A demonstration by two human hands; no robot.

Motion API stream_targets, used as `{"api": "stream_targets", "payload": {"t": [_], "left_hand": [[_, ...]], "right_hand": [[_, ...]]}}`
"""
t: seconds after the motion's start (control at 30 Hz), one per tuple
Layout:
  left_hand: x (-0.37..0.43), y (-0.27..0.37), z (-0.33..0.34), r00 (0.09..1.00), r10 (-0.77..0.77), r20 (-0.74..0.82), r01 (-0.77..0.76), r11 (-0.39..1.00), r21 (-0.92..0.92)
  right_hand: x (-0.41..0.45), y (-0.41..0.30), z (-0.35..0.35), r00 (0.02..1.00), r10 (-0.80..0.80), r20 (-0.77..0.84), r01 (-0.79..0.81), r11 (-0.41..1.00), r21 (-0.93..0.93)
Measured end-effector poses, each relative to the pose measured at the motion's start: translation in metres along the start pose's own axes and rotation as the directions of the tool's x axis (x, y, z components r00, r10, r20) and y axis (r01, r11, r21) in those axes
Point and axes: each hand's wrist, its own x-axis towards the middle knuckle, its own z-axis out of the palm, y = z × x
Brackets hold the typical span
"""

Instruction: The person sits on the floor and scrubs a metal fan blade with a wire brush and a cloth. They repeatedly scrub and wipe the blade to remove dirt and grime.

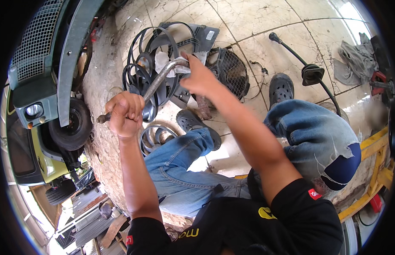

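My left hand (125, 113) is closed around the lower part of a bent metal bar (161, 78), whose dark end sticks out past the fist. My right hand (200, 76), slightly blurred, is at the bar's curved upper end. A white cloth or paper (162, 62) shows behind the bar there and beside the fingers. How far the right fingers wrap around the bar is partly hidden. Below both hands, several black ring-shaped strips (137, 68) and a dark plastic panel (204, 35) lie on the floor. A radiator fan with a wire grille (234, 71) lies beyond my right wrist.
A vehicle's grille (38, 41), bumper (73, 57) and tyre (70, 124) stand to the left. On the tiled floor at right lies a gear lever with a rubber boot (312, 74). Grey cloth (360, 60) and a yellow frame (376, 149) are at far right.
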Motion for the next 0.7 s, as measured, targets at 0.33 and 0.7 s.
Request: {"api": "stream_targets", "payload": {"t": [0.33, 0.7], "left_hand": [[-0.001, 0.004, 0.011, 0.996, -0.024, -0.082, 0.023, 1.000, -0.013], [0.036, 0.028, 0.052, 0.930, -0.322, -0.175, 0.314, 0.947, -0.076]], "right_hand": [[-0.002, 0.004, 0.021, 0.964, -0.161, -0.212, 0.155, 0.987, -0.045], [-0.002, 0.003, 0.033, 0.989, -0.054, 0.137, 0.067, 0.994, -0.087]]}}
